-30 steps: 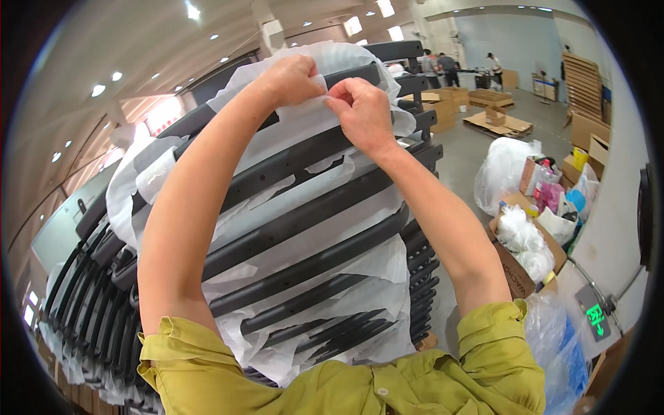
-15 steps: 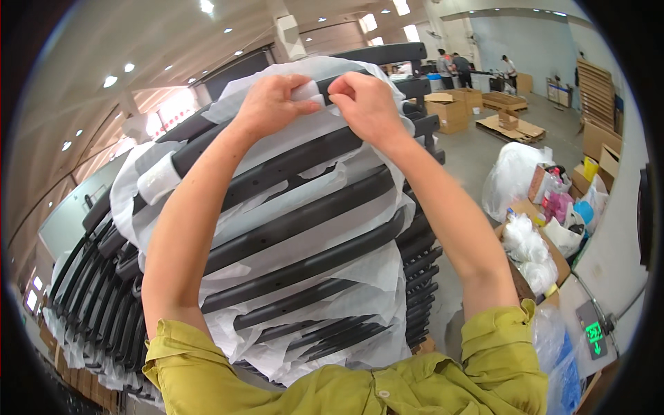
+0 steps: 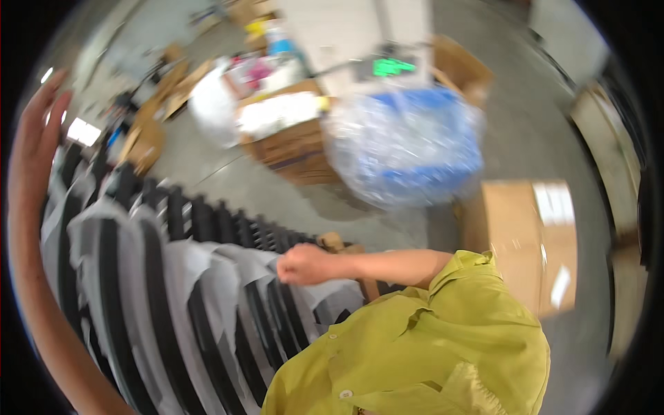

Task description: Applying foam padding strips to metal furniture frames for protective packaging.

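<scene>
Left hand released, fingers extended. Right hand clenched; cannot tell if anything inside. Dark bars, white paper between: below-right of left fingers, left of right fingers, long axes running steeply downward. Right hand nearer paper.

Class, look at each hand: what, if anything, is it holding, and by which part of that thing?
The left hand is open, with nothing visible in it. The right hand is curled shut; whether anything is inside cannot be told.
</scene>
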`<state>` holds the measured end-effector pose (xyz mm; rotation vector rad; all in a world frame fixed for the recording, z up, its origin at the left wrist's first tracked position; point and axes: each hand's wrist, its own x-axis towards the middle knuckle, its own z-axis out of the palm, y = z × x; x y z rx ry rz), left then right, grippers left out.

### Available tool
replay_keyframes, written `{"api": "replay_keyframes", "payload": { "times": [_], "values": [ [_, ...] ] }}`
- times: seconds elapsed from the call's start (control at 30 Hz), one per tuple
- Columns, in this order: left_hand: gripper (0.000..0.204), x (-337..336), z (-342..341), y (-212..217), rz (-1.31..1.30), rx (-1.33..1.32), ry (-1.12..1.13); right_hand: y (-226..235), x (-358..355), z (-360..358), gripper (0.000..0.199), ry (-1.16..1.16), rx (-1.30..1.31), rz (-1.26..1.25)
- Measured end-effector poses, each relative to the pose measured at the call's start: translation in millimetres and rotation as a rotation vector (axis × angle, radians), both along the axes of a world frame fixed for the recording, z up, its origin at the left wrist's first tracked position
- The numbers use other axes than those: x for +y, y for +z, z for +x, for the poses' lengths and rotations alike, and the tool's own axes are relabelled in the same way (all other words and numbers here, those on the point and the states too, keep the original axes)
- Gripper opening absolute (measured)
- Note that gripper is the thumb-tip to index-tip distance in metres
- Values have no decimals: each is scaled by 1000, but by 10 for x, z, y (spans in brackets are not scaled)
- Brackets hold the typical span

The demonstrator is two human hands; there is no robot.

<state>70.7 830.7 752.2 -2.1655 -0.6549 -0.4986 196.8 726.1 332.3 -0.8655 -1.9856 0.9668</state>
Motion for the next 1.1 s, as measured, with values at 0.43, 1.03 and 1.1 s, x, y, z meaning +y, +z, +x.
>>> {"api": "replay_keyframes", "payload": {
  "times": [0.43, 1.03, 1.1],
  "values": [
    [31, -2204, 1891, -4752, -1412, 876, -385, -872, -3179, 1424, 12, -854, -445, -531],
    [29, -6297, 2683, -6404, -2182, 999, -186, -1142, -8256, 2389, 17, -1348, -4, -1026],
    [28, -6474, 2869, -6343, -2045, 945, -159, -1154, -8405, 2605, 18, -1476, -5, -970]
  ]
}}
